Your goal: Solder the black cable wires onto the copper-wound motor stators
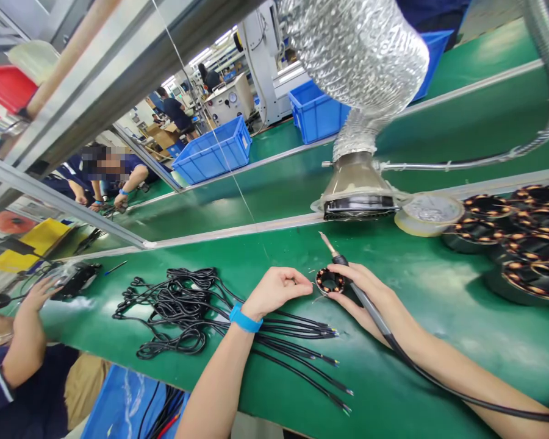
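Observation:
My left hand (281, 291), with a blue band at the wrist, has thumb and fingertips pinched together at the left side of a small round copper-wound stator (330, 281); what they pinch is too small to make out. The stator sits between the thumb and fingers of my right hand (359, 296). A soldering iron (348, 266) also rests in my right hand, its tip pointing up and left and its cable running along the forearm. Black cables (178, 305) lie in a tangle left of my hands, their stripped ends passing under my left wrist.
Stacked larger stators (531, 244) stand at the right, beside a round tub (427, 213). A fume hood (359, 189) hangs behind my hands. Blue bins (217, 152) line the far bench. Another person's arm (30, 323) reaches in at the left.

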The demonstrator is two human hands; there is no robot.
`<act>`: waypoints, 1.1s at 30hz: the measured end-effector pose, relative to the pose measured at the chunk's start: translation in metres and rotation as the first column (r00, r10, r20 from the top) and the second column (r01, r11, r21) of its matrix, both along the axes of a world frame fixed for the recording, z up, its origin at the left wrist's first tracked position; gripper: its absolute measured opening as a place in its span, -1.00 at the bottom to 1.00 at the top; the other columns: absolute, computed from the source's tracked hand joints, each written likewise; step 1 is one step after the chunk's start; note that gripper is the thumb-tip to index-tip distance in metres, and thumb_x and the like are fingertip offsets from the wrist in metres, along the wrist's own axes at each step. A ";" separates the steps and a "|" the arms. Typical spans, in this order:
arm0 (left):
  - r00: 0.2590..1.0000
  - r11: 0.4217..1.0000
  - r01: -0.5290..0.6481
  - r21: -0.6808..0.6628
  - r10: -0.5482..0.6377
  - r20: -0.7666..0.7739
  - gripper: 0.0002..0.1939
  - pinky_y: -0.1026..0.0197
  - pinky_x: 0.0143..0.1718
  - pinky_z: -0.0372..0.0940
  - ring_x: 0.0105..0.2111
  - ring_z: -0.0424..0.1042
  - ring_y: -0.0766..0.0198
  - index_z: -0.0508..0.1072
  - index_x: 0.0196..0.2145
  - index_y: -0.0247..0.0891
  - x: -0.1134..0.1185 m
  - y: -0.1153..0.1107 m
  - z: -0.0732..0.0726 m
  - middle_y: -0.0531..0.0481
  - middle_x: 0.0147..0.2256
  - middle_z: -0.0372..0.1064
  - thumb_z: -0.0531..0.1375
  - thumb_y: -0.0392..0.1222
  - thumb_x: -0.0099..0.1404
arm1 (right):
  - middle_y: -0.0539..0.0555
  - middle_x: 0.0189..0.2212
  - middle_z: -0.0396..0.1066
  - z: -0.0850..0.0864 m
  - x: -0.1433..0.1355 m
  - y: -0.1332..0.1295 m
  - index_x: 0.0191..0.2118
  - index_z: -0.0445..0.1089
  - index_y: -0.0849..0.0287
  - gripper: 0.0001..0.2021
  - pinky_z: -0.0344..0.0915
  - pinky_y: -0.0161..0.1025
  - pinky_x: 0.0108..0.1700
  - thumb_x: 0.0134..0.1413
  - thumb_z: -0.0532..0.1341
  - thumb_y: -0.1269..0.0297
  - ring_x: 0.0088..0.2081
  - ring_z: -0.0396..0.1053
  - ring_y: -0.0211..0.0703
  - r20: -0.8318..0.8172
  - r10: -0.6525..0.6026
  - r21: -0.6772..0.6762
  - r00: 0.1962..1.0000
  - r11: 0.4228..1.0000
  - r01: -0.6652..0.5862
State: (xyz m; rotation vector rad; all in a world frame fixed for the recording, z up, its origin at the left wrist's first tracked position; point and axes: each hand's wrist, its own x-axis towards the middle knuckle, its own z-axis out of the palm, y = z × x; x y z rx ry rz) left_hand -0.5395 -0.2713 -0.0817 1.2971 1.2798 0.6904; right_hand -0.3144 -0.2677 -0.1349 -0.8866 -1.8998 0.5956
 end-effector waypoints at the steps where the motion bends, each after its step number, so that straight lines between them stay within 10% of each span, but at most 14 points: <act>1: 1.000 1.000 0.010 0.021 -0.010 0.020 -0.57 0.32 -0.42 0.13 -0.50 0.27 0.41 0.56 -0.32 -0.40 0.000 0.000 -0.001 -0.02 -0.46 0.45 0.37 0.09 0.10 | 0.11 0.04 0.32 0.000 0.000 0.000 0.19 0.23 -0.02 -0.63 0.34 -0.18 0.09 0.31 0.18 0.20 0.01 0.39 -0.09 0.001 -0.005 -0.002 1.000 1.000 0.005; 10: 0.962 0.990 -0.108 -0.093 0.128 0.241 -0.50 0.31 -0.63 -0.27 -0.69 -0.08 0.55 0.50 -0.38 -0.42 0.032 0.005 -0.015 0.10 -0.59 0.27 0.25 0.19 0.19 | 0.12 0.01 0.33 -0.003 -0.002 0.004 0.18 0.23 0.01 -0.63 0.36 -0.16 0.07 0.30 0.18 0.21 -0.01 0.39 -0.06 0.015 -0.001 -0.014 1.000 1.000 0.002; 17: 0.989 0.992 -0.128 0.001 0.128 0.073 -0.47 0.33 -0.59 -0.11 -0.64 0.02 0.51 0.52 -0.42 -0.42 0.024 0.004 -0.007 0.04 -0.56 0.34 0.24 0.22 0.20 | 0.11 0.01 0.31 -0.007 -0.002 0.003 0.21 0.21 -0.02 -0.62 0.36 -0.16 0.06 0.32 0.18 0.19 -0.01 0.38 -0.07 0.011 0.000 -0.020 1.000 1.000 0.000; 21: 0.993 0.996 0.086 0.016 -0.084 -0.078 -0.53 0.33 -0.50 0.05 -0.54 0.15 0.45 0.58 -0.31 -0.39 0.007 0.000 -0.003 0.01 -0.47 0.44 0.45 0.07 -0.03 | 0.11 0.01 0.32 -0.011 -0.003 0.004 0.19 0.25 0.00 -0.62 0.36 -0.14 0.08 0.31 0.19 0.15 -0.01 0.39 -0.05 0.006 -0.031 -0.014 1.000 0.999 0.031; 25: 0.984 0.986 0.167 0.026 -0.168 0.050 -0.61 0.30 -0.32 0.22 -0.40 0.34 0.35 0.60 -0.28 -0.38 0.007 -0.001 -0.008 -0.05 -0.41 0.48 0.32 0.07 0.18 | 0.14 0.02 0.32 -0.015 -0.005 0.008 0.17 0.26 -0.01 -0.59 0.37 -0.06 0.02 0.29 0.17 0.02 -0.03 0.38 0.08 -0.016 -0.137 -0.013 0.990 0.991 0.137; 33: 0.995 0.993 0.091 -0.071 -0.088 0.044 -0.46 0.33 -0.55 0.00 -0.61 0.04 0.48 0.59 -0.19 -0.44 0.021 -0.001 0.007 -0.01 -0.50 0.38 0.06 0.13 0.40 | 0.11 -0.01 0.35 0.010 -0.009 0.005 0.13 0.29 -0.07 -0.58 0.33 0.05 0.03 0.30 0.03 -0.13 -0.07 0.40 0.16 0.008 -0.138 0.014 0.990 0.990 0.138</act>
